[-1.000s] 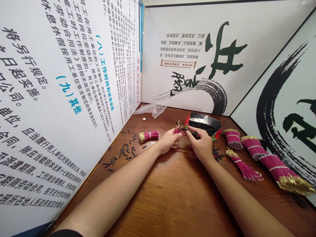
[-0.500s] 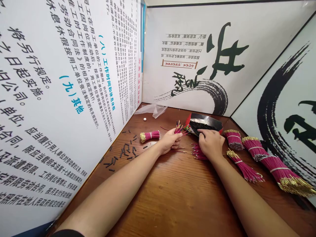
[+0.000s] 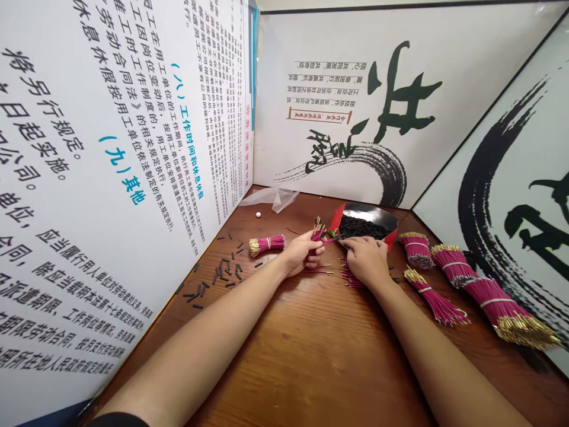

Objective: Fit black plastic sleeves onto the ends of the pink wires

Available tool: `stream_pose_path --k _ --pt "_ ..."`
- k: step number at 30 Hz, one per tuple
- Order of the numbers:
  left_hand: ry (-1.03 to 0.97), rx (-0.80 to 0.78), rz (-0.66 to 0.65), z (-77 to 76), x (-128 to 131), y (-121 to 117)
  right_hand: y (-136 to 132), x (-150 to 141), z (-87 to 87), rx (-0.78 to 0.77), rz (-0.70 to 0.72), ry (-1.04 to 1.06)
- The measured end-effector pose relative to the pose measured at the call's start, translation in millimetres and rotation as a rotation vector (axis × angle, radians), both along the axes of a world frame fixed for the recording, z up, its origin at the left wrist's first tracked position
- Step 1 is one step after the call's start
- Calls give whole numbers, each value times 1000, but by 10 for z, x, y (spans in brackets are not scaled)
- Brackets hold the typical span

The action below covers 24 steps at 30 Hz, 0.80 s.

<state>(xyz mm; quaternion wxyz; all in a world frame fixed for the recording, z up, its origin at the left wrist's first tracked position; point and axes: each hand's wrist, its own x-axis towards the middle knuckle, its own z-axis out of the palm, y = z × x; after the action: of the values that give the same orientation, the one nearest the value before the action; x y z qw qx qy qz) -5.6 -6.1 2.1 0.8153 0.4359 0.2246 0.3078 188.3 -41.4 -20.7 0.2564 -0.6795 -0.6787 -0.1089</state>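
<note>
My left hand (image 3: 306,252) is closed round a small bunch of thin pink wires (image 3: 318,231), whose gold and black tips stick up and to the right. Just to its right, my right hand (image 3: 367,258) has its fingers bent together by the front edge of an open red and black box (image 3: 390,240). A heap of short black tubes (image 3: 362,227) fills that box. What the right fingertips pinch, if anything, is too small to make out. Loose pink wires (image 3: 349,274) lie on the table, partly under the right hand.
Short black tubes (image 3: 224,271) are scattered at the left. A tied pink wire bundle (image 3: 268,244) lies behind my left forearm. More bundles (image 3: 416,249), (image 3: 435,299), (image 3: 493,290) line the right side. Clear plastic (image 3: 273,198) lies at the back. Printed panels (image 3: 329,148) enclose the wooden table (image 3: 284,367).
My right hand has moved left and down from over the box to its front edge, nearer the wire tips; its fingers have drawn together. The left hand keeps its wires. The view has shifted slightly.
</note>
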Motion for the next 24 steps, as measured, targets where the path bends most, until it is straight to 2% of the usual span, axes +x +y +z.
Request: stream_pose_path --k 13,24 --pt "-9 -69 -29 65 -26 10 -32 -56 100 -74 -92 -11" --pt "14 -122 -32 16 0 53 -24 -47 82 -94 -88 1"
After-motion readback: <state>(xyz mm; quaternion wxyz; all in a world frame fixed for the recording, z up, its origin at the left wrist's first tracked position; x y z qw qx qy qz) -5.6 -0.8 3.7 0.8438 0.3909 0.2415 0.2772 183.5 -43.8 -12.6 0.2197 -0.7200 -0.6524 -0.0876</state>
